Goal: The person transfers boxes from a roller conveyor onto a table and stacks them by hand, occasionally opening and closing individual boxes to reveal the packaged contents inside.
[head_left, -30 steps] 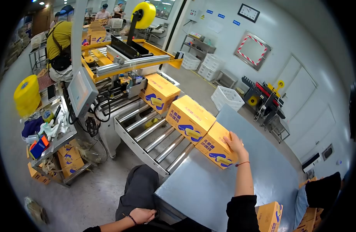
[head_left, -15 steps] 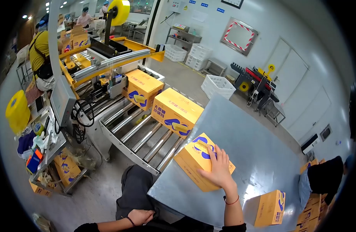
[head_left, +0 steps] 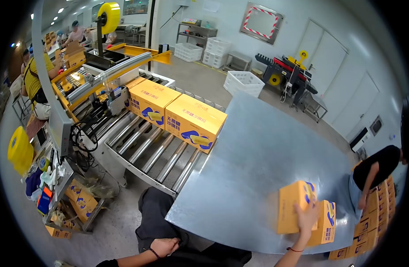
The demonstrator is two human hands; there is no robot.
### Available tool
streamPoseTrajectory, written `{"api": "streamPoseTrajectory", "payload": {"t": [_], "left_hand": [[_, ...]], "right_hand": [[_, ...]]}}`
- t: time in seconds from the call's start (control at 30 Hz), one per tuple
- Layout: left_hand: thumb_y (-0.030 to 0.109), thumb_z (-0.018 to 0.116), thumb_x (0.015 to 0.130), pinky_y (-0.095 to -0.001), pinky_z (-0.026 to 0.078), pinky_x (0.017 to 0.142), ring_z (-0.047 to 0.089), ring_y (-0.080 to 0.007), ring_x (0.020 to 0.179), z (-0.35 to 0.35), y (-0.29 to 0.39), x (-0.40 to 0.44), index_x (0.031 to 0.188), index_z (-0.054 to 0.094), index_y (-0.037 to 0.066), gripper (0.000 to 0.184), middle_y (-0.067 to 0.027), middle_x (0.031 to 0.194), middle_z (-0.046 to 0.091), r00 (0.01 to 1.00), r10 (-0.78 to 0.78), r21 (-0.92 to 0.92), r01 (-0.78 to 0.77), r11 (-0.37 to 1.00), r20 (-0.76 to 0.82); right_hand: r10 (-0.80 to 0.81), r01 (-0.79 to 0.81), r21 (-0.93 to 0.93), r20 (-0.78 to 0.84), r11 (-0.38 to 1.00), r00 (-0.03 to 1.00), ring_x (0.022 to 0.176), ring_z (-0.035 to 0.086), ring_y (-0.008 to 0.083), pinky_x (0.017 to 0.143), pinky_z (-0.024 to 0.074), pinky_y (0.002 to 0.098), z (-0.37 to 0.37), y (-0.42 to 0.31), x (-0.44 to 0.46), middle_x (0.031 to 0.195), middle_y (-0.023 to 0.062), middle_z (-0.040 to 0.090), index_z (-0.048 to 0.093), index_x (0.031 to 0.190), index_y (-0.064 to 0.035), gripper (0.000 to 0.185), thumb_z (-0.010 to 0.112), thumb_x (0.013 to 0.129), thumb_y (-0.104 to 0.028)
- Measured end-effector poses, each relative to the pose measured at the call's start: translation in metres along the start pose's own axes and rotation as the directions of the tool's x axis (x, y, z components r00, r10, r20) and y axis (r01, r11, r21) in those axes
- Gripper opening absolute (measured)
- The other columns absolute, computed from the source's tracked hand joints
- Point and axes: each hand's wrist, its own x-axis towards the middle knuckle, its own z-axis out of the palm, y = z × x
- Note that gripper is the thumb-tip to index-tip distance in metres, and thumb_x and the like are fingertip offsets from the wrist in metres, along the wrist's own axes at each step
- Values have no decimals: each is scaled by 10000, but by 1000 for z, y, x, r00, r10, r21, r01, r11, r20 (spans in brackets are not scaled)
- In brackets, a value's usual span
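My right hand (head_left: 307,217) is on a yellow carton (head_left: 288,211) with blue print, on the right of the metal table. Its thumb and fingers are spread over the carton's near right edge, a little blurred. A second, similar carton (head_left: 327,222) stands right beside it, partly covered by the first. My left hand (head_left: 165,247) rests by my dark-trousered leg, fingers curled in, with nothing visible in them. Two cartons sit end to end on the roller conveyor: a front carton (head_left: 195,120) by the table edge, and a rear carton (head_left: 153,100) behind it.
The metal table (head_left: 240,173) adjoins the roller conveyor (head_left: 155,155). A taping machine (head_left: 111,75) with a yellow tape roll (head_left: 108,18) stands beyond. At right, a person in black (head_left: 378,167) is near stacked cartons (head_left: 375,213). A cluttered cart (head_left: 57,178) stands left.
My right hand and its carton have moved right across the table, beside the other carton. The rear conveyor carton has closed up against the front one. My left hand stays by my leg.
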Motion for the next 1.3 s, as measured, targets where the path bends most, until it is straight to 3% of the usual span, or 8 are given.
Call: {"api": "streamPoseTrajectory", "payload": {"t": [0.23,0.37,0.5,0.6,0.83,1.0,1.13,1.3], "left_hand": [[267,680,914,-338,553,575,717,-212,664,3,-5,-1,1005,709,126,171,-44,739,716,999,12,-42,-13,999,-36],[261,683,906,-335,553,579,716,-213,663,3,-1,1,989,713,119,167,-48,735,716,997,-4,-49,0,999,-82],[257,673,911,-339,559,590,721,-214,675,-2,2,4,993,717,118,168,-54,747,722,1000,-23,-45,22,999,-21],[257,671,914,-345,560,588,722,-216,679,-3,1,3,994,716,120,165,-56,759,725,1000,-11,-45,10,999,-27],[274,669,924,-351,560,580,719,-226,678,9,-4,-5,1012,707,132,171,-48,757,722,996,-23,-32,21,999,-90],[267,668,928,-353,556,575,720,-228,685,7,-3,-4,1011,711,143,156,-43,771,725,995,-47,-38,44,998,-89],[265,672,925,-356,555,578,721,-228,693,6,-4,-1,1007,714,152,146,-40,773,721,993,-36,-127,22,992,-113],[268,679,925,-352,559,584,721,-229,694,3,-6,-3,1032,700,146,164,-40,775,719,997,-2,-113,-7,994,-77]], "right_hand": [[163,-163,-40,1,986,987,1533,172,480,1235,167,592,-7,163,50,1659,267,219,278,1632,-212,999,690,832,-646],[232,-208,-217,94,954,968,1404,438,438,1144,377,528,-18,179,99,1515,265,459,452,1520,-125,823,756,836,-467],[-369,419,122,-299,900,880,1330,504,412,1129,391,491,25,61,127,1442,247,529,586,1365,-23,604,740,891,-365],[-603,659,246,-268,711,751,1399,450,424,1147,370,477,37,-80,121,1489,255,499,562,1408,-46,549,690,966,-345],[-744,712,394,-96,582,661,1469,396,334,1207,200,612,35,-316,128,1543,168,481,490,1470,-61,641,671,967,-416],[-703,638,305,204,707,681,1428,447,341,1169,288,571,-3,-328,110,1506,165,524,491,1452,-29,697,765,900,-355],[-730,844,107,-453,526,512,1037,606,400,986,471,427,-5,-292,0,1083,185,659,610,1282,-48,648,879,704,-164],[-936,965,148,-249,216,248,1177,510,382,1147,366,538,-12,-284,-92,1264,165,558,585,1341,-102,722,866,681,-182]]}}
